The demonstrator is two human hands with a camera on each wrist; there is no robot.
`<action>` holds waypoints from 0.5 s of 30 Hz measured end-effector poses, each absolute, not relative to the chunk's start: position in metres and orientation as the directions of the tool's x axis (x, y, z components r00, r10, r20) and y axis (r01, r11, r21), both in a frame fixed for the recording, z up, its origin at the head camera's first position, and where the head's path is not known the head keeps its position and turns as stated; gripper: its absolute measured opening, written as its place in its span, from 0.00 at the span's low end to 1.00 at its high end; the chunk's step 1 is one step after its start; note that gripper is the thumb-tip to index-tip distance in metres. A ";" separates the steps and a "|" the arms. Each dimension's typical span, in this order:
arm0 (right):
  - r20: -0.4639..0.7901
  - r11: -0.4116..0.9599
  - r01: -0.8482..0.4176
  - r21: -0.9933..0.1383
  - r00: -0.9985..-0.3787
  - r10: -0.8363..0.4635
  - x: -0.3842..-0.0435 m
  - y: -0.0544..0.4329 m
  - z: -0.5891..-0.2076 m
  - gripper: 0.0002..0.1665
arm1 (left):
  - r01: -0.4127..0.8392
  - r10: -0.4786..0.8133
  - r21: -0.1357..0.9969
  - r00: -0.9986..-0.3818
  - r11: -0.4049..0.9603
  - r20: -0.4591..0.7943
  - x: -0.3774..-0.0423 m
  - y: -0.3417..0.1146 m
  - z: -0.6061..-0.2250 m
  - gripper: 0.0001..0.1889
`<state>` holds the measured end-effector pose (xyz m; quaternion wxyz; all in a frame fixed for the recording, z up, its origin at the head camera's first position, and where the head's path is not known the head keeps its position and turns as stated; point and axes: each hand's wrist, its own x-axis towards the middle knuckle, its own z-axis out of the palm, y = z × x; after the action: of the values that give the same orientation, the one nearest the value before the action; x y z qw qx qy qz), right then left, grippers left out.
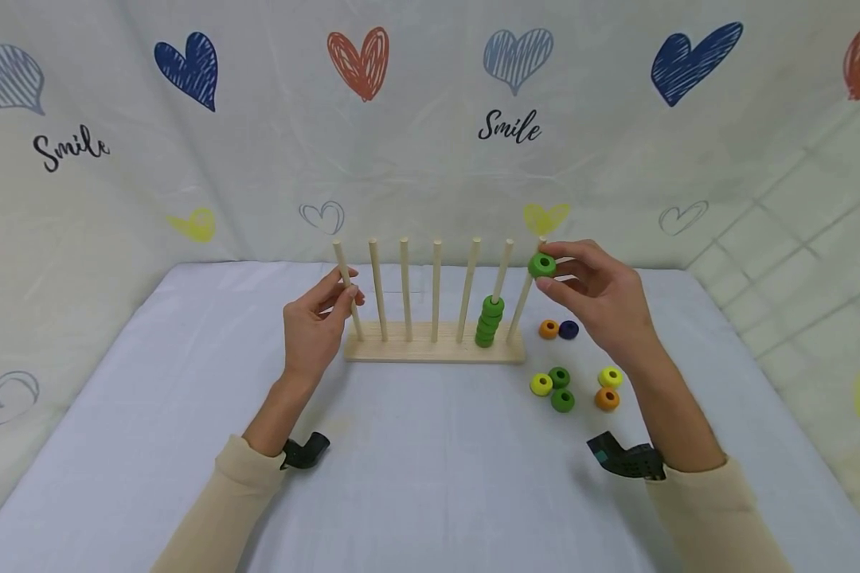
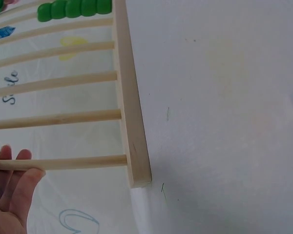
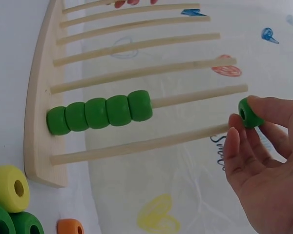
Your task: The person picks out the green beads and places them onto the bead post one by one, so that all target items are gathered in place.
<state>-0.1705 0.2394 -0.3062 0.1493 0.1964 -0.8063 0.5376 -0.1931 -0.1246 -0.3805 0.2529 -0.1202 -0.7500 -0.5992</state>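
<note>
A wooden peg rack (image 1: 430, 352) stands on the table with a row of several upright pegs. Its leftmost peg (image 2: 83, 163) is pinched near the top between the thumb and fingers of my left hand (image 1: 317, 322). My right hand (image 1: 605, 298) pinches a green bead (image 3: 249, 113) by the top of the rightmost peg (image 3: 141, 146), the bead's hole showing. Whether bead and peg touch, I cannot tell. On the second peg from the right sits a stack of several green beads (image 1: 489, 321). The other pegs carry no beads.
Loose beads lie right of and in front of the rack: an orange bead (image 1: 549, 329) beside a dark blue bead (image 1: 568, 329), two green ones with a yellow bead (image 1: 541, 385), and another yellow-orange pair. A heart-patterned cloth (image 1: 430, 159) hangs behind the table.
</note>
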 end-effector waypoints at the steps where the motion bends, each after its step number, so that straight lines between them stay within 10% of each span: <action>1: 0.455 0.341 -0.480 -0.808 -0.877 -0.155 -0.170 0.239 -0.306 0.24 | 0.484 -0.123 0.838 -0.843 0.252 0.524 -0.193 -0.125 -0.381 0.13; 15: 0.494 0.307 -0.517 -0.799 -0.856 -0.153 -0.170 0.231 -0.302 0.25 | 0.484 -0.126 0.837 -0.841 0.256 0.526 -0.194 -0.125 -0.382 0.13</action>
<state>-0.1697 0.2306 -0.3022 0.1653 0.2116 -0.7914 0.5492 -0.1944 -0.1250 -0.3818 0.2552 -0.1193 -0.7501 -0.5983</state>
